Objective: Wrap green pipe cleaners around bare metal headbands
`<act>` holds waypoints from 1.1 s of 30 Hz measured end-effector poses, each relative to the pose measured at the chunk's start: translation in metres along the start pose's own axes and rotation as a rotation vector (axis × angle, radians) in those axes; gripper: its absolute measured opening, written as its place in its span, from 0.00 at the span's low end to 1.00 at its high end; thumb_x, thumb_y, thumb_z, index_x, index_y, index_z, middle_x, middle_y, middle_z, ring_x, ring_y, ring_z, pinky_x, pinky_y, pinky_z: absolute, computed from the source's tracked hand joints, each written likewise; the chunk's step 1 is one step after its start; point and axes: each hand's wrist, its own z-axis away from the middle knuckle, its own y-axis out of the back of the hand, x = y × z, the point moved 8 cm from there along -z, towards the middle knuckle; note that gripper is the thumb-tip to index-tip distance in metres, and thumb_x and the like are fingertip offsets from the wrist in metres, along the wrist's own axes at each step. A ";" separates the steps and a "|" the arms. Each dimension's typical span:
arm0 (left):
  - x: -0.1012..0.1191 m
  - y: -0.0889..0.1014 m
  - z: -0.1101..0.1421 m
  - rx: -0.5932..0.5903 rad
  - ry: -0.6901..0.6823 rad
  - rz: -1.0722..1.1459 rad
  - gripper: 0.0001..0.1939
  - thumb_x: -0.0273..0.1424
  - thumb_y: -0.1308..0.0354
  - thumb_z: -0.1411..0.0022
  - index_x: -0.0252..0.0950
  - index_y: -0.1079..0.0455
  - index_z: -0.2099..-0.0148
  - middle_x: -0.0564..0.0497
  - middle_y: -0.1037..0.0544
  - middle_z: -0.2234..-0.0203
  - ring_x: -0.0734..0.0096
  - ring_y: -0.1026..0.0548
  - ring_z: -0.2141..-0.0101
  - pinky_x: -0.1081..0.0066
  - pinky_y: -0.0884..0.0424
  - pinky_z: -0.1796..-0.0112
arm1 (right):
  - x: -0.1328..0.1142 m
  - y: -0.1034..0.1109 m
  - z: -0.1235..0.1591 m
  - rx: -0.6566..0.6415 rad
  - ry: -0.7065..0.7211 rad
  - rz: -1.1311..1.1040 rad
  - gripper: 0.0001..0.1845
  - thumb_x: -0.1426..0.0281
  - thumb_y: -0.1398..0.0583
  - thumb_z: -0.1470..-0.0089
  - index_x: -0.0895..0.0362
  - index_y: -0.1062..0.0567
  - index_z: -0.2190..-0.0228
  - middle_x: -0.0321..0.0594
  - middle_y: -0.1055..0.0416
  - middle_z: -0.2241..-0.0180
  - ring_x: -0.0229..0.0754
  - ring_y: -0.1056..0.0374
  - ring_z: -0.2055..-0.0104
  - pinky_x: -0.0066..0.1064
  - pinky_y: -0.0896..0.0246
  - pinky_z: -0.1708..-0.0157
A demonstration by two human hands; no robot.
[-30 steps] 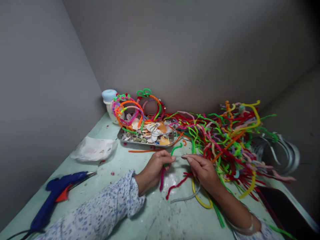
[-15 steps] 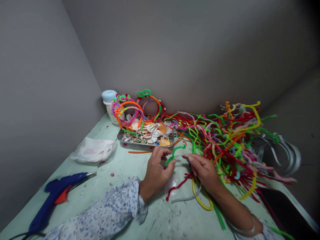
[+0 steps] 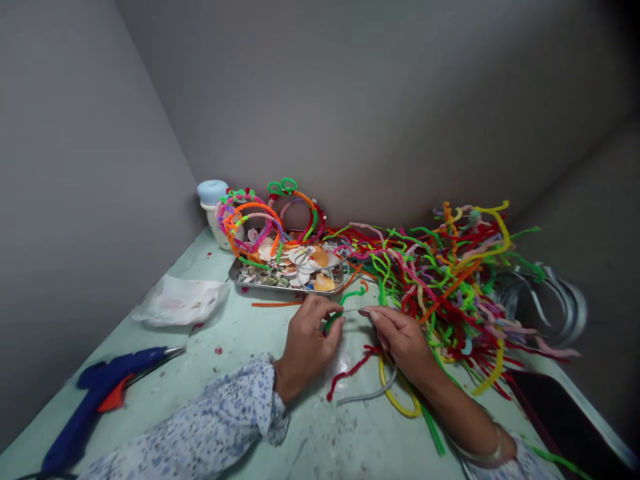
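My left hand point(image 3: 311, 343) is closed, pinching a green pipe cleaner point(image 3: 354, 293) whose curled end stands up beyond the fingers. A thin pale strand point(image 3: 351, 310) runs across the short gap between both hands; I cannot tell if it is wire. Closed too, my right hand point(image 3: 400, 337) grips a small dark metal piece point(image 3: 365, 312) by the fingertips, mostly hidden. Under and beside the hands lie a dark red pipe cleaner point(image 3: 350, 375), a grey one point(image 3: 367, 398) and a yellow looped one point(image 3: 400, 405).
Beyond the hands stands a metal tray point(image 3: 273, 291) of shells, with pipe-cleaner-wrapped hoops point(image 3: 255, 220). A tangled pipe cleaner heap point(image 3: 440, 280) fills the right, beside a wire coil point(image 3: 570, 313) and a dark flat object point(image 3: 565, 420). At left are a glue gun point(image 3: 100, 400), plastic bag point(image 3: 183, 301) and lidded jar point(image 3: 215, 207).
The green pipe cleaner has tilted lower, and less of it shows beyond my left fingers. Both hands keep their grips. The whole view has shifted slightly.
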 end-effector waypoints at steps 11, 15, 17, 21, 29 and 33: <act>-0.004 0.000 0.001 0.017 0.024 0.000 0.06 0.25 0.41 0.42 0.34 0.26 0.61 0.47 0.25 0.67 0.69 0.27 0.64 0.69 0.30 0.61 | -0.002 0.001 0.001 0.005 0.012 -0.006 0.20 0.56 0.42 0.48 0.60 0.21 0.66 0.30 0.44 0.87 0.34 0.50 0.83 0.27 0.57 0.82; -0.005 0.000 0.001 0.012 0.031 -0.002 0.06 0.26 0.41 0.41 0.34 0.25 0.61 0.47 0.25 0.68 0.69 0.27 0.65 0.70 0.30 0.62 | -0.003 0.001 0.001 0.011 0.007 -0.013 0.21 0.55 0.41 0.49 0.61 0.21 0.66 0.29 0.44 0.87 0.34 0.51 0.83 0.27 0.57 0.82; -0.005 0.000 0.000 0.012 0.032 -0.001 0.05 0.26 0.41 0.41 0.33 0.25 0.62 0.47 0.25 0.68 0.69 0.26 0.65 0.70 0.30 0.63 | -0.003 0.001 0.001 0.013 0.001 -0.014 0.21 0.55 0.41 0.49 0.61 0.21 0.66 0.29 0.45 0.87 0.34 0.51 0.83 0.27 0.57 0.82; -0.004 0.000 0.000 0.012 0.029 0.003 0.05 0.25 0.41 0.41 0.33 0.25 0.63 0.47 0.25 0.70 0.70 0.27 0.66 0.71 0.30 0.64 | -0.003 0.001 0.001 0.007 0.002 -0.015 0.21 0.55 0.41 0.49 0.60 0.21 0.66 0.29 0.45 0.87 0.34 0.51 0.83 0.27 0.57 0.82; -0.003 -0.001 0.001 0.008 0.028 0.025 0.04 0.24 0.43 0.42 0.33 0.27 0.65 0.49 0.26 0.71 0.71 0.27 0.68 0.72 0.31 0.65 | -0.009 0.001 0.003 -0.012 0.066 0.008 0.18 0.58 0.42 0.47 0.60 0.21 0.67 0.30 0.43 0.86 0.34 0.50 0.82 0.27 0.56 0.81; -0.005 -0.002 0.000 -0.002 0.061 0.043 0.03 0.23 0.43 0.42 0.34 0.28 0.66 0.50 0.26 0.71 0.71 0.27 0.68 0.72 0.32 0.66 | -0.006 -0.001 0.002 -0.023 0.043 -0.004 0.19 0.57 0.42 0.47 0.60 0.22 0.66 0.29 0.45 0.87 0.33 0.51 0.83 0.27 0.57 0.81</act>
